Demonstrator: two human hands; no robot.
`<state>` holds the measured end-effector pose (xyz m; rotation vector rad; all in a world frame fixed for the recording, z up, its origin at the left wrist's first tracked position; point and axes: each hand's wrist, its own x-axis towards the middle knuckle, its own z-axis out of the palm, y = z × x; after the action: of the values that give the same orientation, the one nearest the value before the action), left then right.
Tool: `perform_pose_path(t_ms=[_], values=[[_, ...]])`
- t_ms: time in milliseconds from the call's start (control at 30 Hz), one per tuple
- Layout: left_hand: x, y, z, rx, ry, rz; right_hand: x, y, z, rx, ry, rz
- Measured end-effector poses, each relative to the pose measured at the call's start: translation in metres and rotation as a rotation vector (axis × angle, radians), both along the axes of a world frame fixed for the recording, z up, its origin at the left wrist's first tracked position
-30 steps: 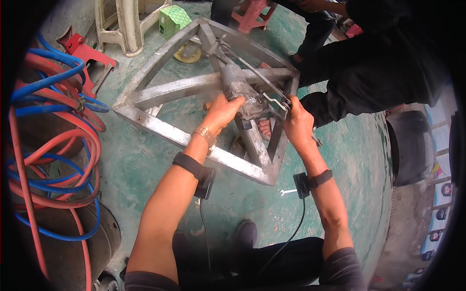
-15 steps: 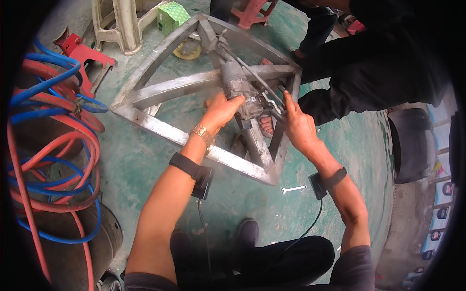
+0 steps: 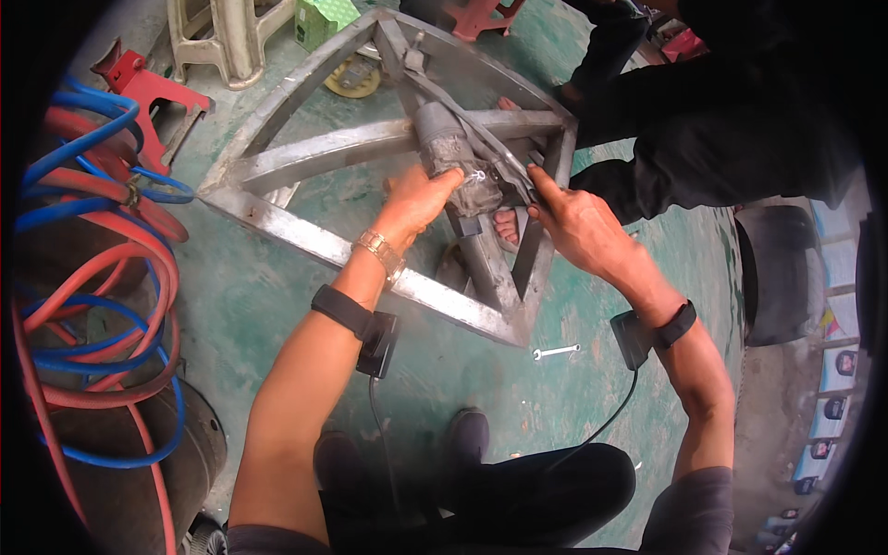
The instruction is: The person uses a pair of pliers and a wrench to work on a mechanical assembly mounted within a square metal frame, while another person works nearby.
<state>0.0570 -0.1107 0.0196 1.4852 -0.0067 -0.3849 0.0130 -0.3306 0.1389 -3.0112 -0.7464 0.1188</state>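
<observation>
A dirty grey cylindrical motor-like metal part (image 3: pixel 446 148) lies on the steel frame (image 3: pixel 277 227), a welded triangular structure on the floor. My left hand (image 3: pixel 418 202) is closed on its lower left side, with the thumb across the housing. A long thin metal bar (image 3: pixel 476 129) runs slantwise over the part, from a fitting (image 3: pixel 415 57) near the frame's far corner down to my right hand. My right hand (image 3: pixel 583 227) is closed around the near end, its index finger stretched along the bar. The palm hides that end.
A co-worker's dark-trousered leg (image 3: pixel 703 157) and bare foot (image 3: pixel 506 227) are beside the frame. An open-end wrench (image 3: pixel 557 352) lies on the green floor. Red and blue hoses (image 3: pixel 102 250) coil at left, near a red stand (image 3: pixel 157 97). A plastic stool (image 3: pixel 217 46) stands behind.
My right hand has moved slightly, its wrist and forearm swinging right, and the bar has shifted its angle over the part. My left hand keeps its hold. The whole view has shifted a little.
</observation>
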Motion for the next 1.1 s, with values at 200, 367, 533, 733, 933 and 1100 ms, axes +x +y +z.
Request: perform_pose_path(t_ms=[200, 367, 533, 733, 933, 1100], values=[[0.01, 0.0, -0.013, 0.083, -0.1, -0.006, -0.006, 0.004, -0.012, -0.161, -0.145, 0.042], [0.016, -0.004, -0.021, 0.087, -0.073, 0.046, -0.024, 0.022, -0.028, -0.034, -0.16, -0.113], [0.012, -0.008, -0.011, 0.039, -0.053, 0.049, -0.029, 0.023, -0.038, 0.11, -0.15, -0.265], [0.001, -0.003, 0.006, -0.015, 0.007, 0.018, -0.028, 0.015, -0.031, 0.231, -0.067, -0.276], [0.0, -0.003, 0.005, -0.084, 0.028, -0.017, -0.028, 0.004, -0.025, 0.316, 0.031, -0.307], [0.001, -0.004, -0.001, -0.077, 0.042, -0.007, -0.027, -0.013, -0.022, 0.371, -0.005, -0.372]])
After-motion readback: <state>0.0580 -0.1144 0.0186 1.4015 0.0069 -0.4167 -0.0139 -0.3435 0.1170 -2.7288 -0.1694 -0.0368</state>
